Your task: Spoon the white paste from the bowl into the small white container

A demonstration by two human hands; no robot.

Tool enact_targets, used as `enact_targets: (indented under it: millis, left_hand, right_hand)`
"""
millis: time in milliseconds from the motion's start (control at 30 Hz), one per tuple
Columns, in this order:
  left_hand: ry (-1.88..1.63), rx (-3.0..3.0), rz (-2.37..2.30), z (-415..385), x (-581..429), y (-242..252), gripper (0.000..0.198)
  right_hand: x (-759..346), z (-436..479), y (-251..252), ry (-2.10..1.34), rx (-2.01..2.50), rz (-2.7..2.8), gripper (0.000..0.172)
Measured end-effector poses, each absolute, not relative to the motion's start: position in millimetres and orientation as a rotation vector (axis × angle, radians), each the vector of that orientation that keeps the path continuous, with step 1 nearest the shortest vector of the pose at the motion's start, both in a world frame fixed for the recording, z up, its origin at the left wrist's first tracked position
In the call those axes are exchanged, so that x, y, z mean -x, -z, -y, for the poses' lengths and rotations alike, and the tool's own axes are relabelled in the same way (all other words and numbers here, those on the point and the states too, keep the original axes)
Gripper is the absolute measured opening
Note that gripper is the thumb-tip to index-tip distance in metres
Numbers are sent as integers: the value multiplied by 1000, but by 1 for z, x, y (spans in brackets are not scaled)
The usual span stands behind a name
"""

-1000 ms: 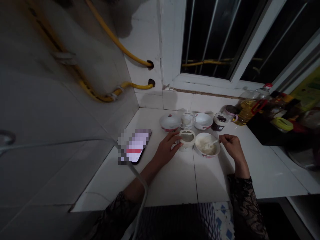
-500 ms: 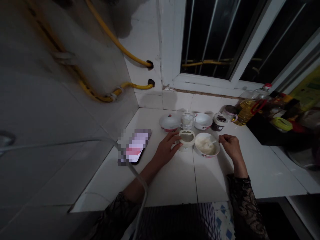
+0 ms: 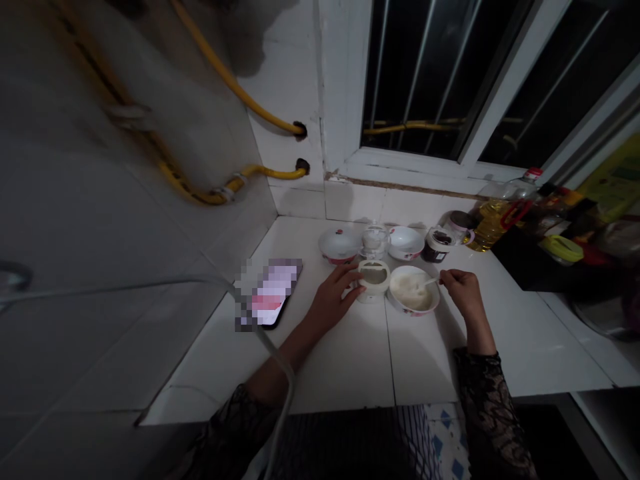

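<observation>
The right hand is closed, thumb and fingers pinched on the handle end of a pale spoon. The spoon slants into a white bowl of thick white mixture just left of that hand. The left hand is loosely spread, thumb and fingertips against the left side of a round white container, touching it rather than closed around it. Container and bowl stand side by side on the tiled counter.

The mixture is in the bowl and the spoon is in it, so work there looks under way. Its surface looks uneven, which suggests it is not finished; how much is left, I cannot tell.

Behind these stand a left back bowl, a clear jar, a right back bowl and a dark jar. A phone lies farther left; an oil bottle stands at the back right.
</observation>
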State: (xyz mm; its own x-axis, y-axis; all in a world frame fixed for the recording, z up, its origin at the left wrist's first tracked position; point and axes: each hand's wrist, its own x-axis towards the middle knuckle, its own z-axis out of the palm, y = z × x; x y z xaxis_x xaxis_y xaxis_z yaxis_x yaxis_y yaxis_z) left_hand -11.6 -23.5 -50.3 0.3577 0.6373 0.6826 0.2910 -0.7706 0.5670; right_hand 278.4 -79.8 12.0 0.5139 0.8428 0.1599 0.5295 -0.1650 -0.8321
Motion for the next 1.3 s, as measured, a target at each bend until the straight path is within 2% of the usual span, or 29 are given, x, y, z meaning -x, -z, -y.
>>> enact_targets:
  millis: [200,367,533,700,800,1000,1167,1300]
  left_hand:
    - [-1406,-2265,-796,24,11,51,16]
    - [-1402,-2265,-811,24,11,51,16]
    - [-1394,-2274,-799,24,11,51,17]
    - [-1419,-2281,-777,23,11,51,17]
    - [-1422,-2279,-772,23,11,51,16]
    - [-1415,-2283,-779,23,12,51,16]
    - [-1414,-2273,-787,23,11,52,16]
    - [-1426,-2266,-790,23,11,52,16]
  right_hand:
    - [-275,75,-13,-595,1728,920,30]
    - [-251,71,-19,-564,1583,884,36]
    - [-218,74,-18,-227,1422,1164,44]
    - [-201,79,-16,166,1269,1885,34]
    - [-204,82,-19,239,1233,1946,32]
    - [-244,86,-22,49,1464,1502,40]
    - [-277,83,-10,-88,1781,1502,44]
    - [-268,80,-5,-179,1867,1603,42]
